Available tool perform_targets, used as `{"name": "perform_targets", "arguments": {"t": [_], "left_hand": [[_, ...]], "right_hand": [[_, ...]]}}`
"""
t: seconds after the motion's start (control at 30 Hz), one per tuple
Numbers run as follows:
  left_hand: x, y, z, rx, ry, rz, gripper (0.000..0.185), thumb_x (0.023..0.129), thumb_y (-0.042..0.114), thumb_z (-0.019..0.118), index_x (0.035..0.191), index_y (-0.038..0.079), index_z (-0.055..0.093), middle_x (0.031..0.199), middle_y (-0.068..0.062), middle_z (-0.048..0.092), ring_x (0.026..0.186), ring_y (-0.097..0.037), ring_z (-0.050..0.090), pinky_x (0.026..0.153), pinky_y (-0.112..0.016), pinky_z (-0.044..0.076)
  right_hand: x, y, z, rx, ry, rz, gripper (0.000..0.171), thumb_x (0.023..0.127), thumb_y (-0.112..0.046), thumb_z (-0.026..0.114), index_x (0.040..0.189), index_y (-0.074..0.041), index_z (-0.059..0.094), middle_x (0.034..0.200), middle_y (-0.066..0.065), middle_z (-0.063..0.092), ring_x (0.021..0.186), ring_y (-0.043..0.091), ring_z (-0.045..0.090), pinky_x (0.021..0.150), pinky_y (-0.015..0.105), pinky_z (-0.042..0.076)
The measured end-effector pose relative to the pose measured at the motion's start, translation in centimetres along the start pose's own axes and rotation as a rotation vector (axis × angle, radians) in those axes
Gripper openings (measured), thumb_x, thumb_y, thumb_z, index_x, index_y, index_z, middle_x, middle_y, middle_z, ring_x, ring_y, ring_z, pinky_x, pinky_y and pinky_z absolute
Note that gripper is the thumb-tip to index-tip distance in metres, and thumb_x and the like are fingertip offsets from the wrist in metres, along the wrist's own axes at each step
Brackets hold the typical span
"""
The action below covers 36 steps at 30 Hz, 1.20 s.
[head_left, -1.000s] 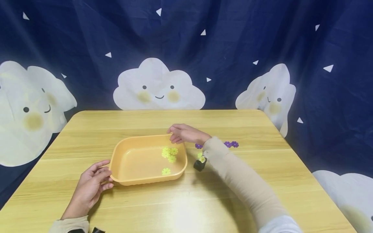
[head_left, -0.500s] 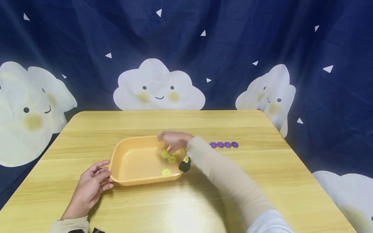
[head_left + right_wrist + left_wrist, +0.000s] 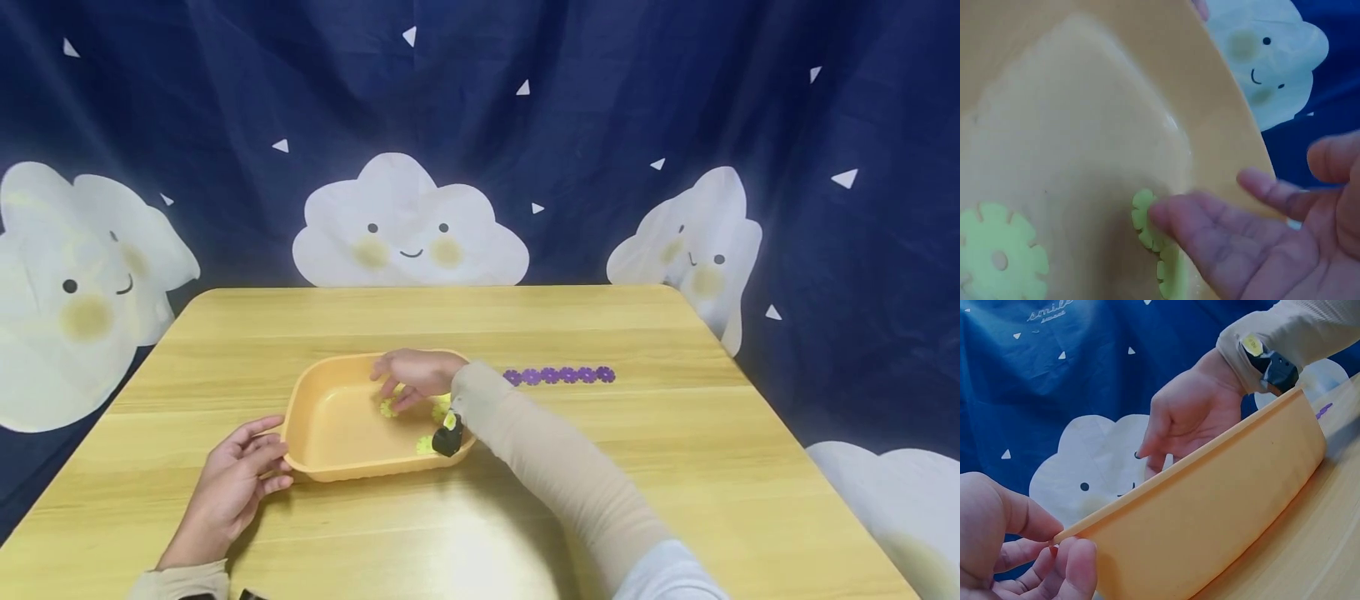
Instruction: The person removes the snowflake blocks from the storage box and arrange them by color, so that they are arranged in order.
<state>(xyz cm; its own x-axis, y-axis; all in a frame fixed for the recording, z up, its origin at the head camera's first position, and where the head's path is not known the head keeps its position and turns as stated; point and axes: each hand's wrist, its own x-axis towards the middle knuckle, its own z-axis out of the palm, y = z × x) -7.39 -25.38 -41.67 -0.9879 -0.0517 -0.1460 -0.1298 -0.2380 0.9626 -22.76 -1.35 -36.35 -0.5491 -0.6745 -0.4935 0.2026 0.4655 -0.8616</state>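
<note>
I am sitting at a pale wooden table (image 3: 675, 467) in front of a dark blue cloth (image 3: 570, 125) printed with smiling clouds; a row of purple flower discs (image 3: 558, 376) is lying toward its far right edge. My right hand (image 3: 416, 379) is reaching into the orange tray (image 3: 315, 417) near the table's middle, fingers loosely spread and fingertips (image 3: 1160, 215) touching a yellow-green flower disc (image 3: 1147, 228) on its floor; my left hand (image 3: 236, 483) is resting relaxed against the tray's near left corner. My sleeve is hiding some discs, so I cannot count them.
</note>
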Motion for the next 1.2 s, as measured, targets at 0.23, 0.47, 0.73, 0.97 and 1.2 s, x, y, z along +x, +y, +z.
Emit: {"name": "perform_targets", "arguments": {"t": [0.23,0.47,0.73,0.97,1.2], "left_hand": [[0.1,-0.1,0.1,-0.021,-0.016,0.013,0.032,0.093,-0.005,0.057,0.117,0.016,0.055,0.092,-0.001,0.056,0.069,-0.011,0.06,0.056,-0.025,0.06],[0.1,0.1,0.1,-0.007,-0.013,0.009,0.032,0.094,-0.003,0.058,0.118,0.016,0.055,0.091,0.001,0.056,0.069,-0.011,0.06,0.056,-0.025,0.06],[0.0,0.0,0.0,-0.024,-0.016,0.022,0.032,0.093,-0.004,0.059,0.117,0.016,0.056,0.092,-0.001,0.057,0.069,-0.011,0.06,0.056,-0.025,0.06],[0.1,0.1,0.0,-0.018,-0.014,0.011,0.032,0.093,-0.004,0.058,0.117,0.017,0.056,0.091,0.001,0.057,0.069,-0.011,0.06,0.056,-0.025,0.06],[0.0,0.0,-0.1,-0.037,-0.016,0.027,0.033,0.093,-0.006,0.058,0.115,0.018,0.058,0.091,0.001,0.057,0.068,-0.011,0.06,0.056,-0.025,0.06]], "right_hand": [[0.8,0.5,-0.6,-0.423,-0.067,-0.106,0.027,0.099,-0.007,0.052,0.127,-0.005,0.054,0.106,0.011,0.061,0.088,0.024,0.065,0.077,0.031,0.059],[1.2,0.6,-1.1,-0.744,-0.051,-0.149,0.028,0.093,-0.008,0.066,0.119,-0.013,0.061,0.091,0.003,0.062,0.079,0.014,0.058,0.068,0.02,0.052],[1.6,0.7,-1.0,-0.824,-0.034,-0.106,0.039,0.085,-0.013,0.077,0.12,-0.014,0.061,0.091,0.0,0.061,0.08,0.01,0.055,0.071,0.018,0.05],[1.7,0.8,-0.6,-0.887,0.002,-0.083,0.03,0.082,-0.009,0.078,0.107,-0.014,0.062,0.096,-0.004,0.057,0.081,0.008,0.052,0.068,0.016,0.05],[1.9,0.8,-0.5,-0.927,0.016,-0.077,0.026,0.079,-0.019,0.083,0.091,-0.016,0.06,0.091,-0.005,0.056,0.081,0.009,0.05,0.067,0.018,0.048]]}}
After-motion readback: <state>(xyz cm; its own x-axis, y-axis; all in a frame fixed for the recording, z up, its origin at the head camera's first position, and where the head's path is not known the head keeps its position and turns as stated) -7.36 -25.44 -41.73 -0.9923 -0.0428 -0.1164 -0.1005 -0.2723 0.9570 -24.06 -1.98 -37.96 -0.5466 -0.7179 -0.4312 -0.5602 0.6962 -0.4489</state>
